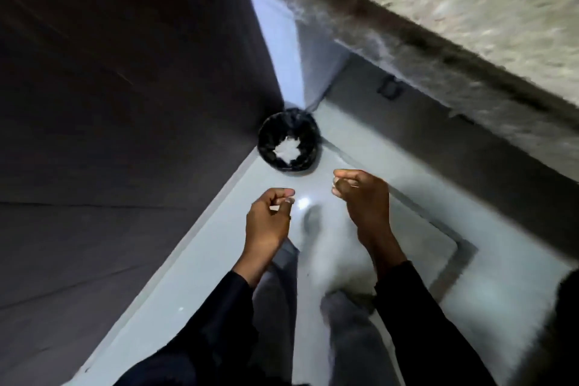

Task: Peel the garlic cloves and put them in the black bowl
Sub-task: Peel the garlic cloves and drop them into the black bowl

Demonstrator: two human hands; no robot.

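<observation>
Pale glossy floor (194,263) between dark wall (125,72) and speckled counter (470,9), both hands (266,219) curled, contents unclear.

floor (329,141): smooth, glossy pale tile with a bright light spot
bin liner (289,125): crinkled, shiny black plastic
scraps (286,149) in bin: white, papery and matt
wall (125,72): dark, matt, with fine straight seams
counter (470,9): speckled pale stone, rough-looking, blurred
sleeves (416,316): black matt cloth
trousers (354,338): grey matt cloth
</observation>
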